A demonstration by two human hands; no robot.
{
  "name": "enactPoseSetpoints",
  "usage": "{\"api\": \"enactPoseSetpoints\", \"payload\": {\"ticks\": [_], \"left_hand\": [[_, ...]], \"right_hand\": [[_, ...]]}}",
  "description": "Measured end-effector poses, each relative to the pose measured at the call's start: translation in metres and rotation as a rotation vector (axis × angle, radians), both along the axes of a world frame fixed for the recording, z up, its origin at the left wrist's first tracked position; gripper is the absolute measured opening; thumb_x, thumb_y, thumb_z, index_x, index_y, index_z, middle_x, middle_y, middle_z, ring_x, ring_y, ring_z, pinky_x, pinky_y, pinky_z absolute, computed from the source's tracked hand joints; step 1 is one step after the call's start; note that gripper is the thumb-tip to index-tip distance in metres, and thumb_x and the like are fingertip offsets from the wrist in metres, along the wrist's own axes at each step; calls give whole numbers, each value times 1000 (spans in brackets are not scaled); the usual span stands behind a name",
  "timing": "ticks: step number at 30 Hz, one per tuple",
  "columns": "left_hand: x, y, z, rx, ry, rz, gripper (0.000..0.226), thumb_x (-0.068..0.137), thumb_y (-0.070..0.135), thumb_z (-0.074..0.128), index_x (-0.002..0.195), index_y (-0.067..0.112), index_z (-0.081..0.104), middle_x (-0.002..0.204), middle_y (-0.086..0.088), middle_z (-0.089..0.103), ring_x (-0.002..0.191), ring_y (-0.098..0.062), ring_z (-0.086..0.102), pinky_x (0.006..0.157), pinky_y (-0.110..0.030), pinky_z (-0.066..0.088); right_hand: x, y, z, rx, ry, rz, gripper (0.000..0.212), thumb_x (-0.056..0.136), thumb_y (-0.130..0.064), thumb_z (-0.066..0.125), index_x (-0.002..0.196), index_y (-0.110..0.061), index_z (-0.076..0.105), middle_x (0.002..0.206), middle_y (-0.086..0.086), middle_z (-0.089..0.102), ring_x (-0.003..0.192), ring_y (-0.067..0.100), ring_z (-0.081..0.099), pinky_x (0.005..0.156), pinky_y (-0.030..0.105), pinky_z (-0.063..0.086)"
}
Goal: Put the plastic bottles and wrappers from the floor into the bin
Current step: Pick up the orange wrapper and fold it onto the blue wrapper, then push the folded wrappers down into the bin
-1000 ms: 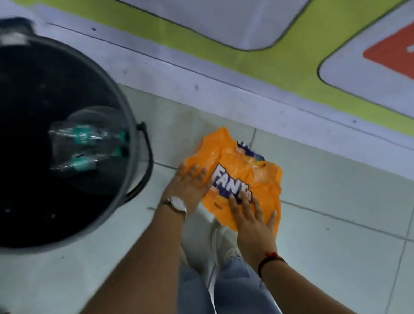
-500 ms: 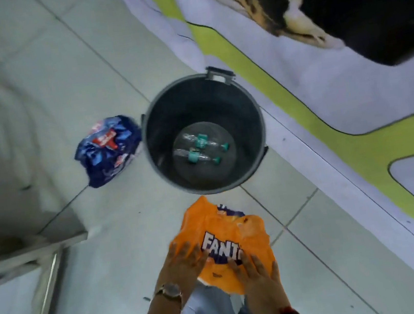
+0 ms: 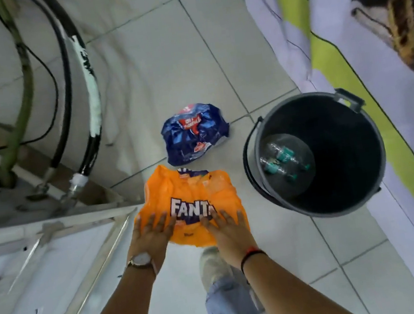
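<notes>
From the head camera, looking down at a pale tiled floor (image 3: 160, 64), both hands rest on an orange Fanta wrapper (image 3: 190, 199). The left hand (image 3: 153, 236) lies flat on the wrapper's near left edge with its fingers (image 3: 156, 219) spread, and a wristwatch (image 3: 140, 260) sits on that wrist. The right hand (image 3: 229, 231) lies on the near right edge, fingers likewise splayed over the plastic, a red and black band (image 3: 251, 253) around the wrist; whether the thumbs are tucked under the wrapper to pinch it cannot be told, as they are hidden. The wrapper is crumpled and appears to be at floor level, just in front of a pale shoe (image 3: 212, 265) and light blue trouser leg (image 3: 231, 311). Just beyond it, nearly touching its far edge, lies a dark blue wrapper (image 3: 194, 134) with red and white print, also crumpled on the tiles. To the right of both stands a dark grey bin (image 3: 378, 158) with a wire handle, upright and open; two clear plastic bottles (image 3: 282, 161) with teal labels lie at its bottom. A printed banner (image 3: 334, 62) in white and lime green covers the floor to the right of the bin. On the left are a metal frame (image 3: 62, 224) and black and green hoses (image 3: 81, 76).
</notes>
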State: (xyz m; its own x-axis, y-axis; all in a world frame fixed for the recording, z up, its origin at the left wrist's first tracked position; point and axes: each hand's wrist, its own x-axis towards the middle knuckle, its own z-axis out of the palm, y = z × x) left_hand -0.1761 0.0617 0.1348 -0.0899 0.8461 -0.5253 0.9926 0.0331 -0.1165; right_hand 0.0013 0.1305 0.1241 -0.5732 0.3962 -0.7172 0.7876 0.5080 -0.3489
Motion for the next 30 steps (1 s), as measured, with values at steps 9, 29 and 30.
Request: {"api": "enactPoseSetpoints", "payload": {"ticks": [9, 29, 30], "left_hand": [[-28, 101, 1, -181, -31, 296, 63, 94, 3, 27, 149, 17, -1, 159, -6, 8, 145, -31, 12, 116, -54, 11], [-44, 214, -200, -350, -232, 312, 91, 87, 57, 47, 148, 21, -10, 159, -7, -7, 146, -29, -3, 117, -51, 2], [-45, 210, -206, -363, -215, 281, 100, 83, 58, 54, 148, 21, -13, 159, -8, -11, 146, -30, -6, 117, -51, 1]], "right_hand": [[-54, 113, 4, 184, 52, -83, 50, 101, -14, 24, 149, -19, 11, 160, 9, 6, 147, 29, 1, 116, 51, -9], [-99, 236, -182, 248, -391, 247, 72, 96, -27, 46, 150, -18, -1, 160, 11, -5, 146, 32, 3, 111, 64, -1], [-101, 233, -190, 259, -400, 259, 72, 96, -27, 46, 149, -16, -2, 160, 12, -5, 146, 33, 3, 111, 64, -1]]}}
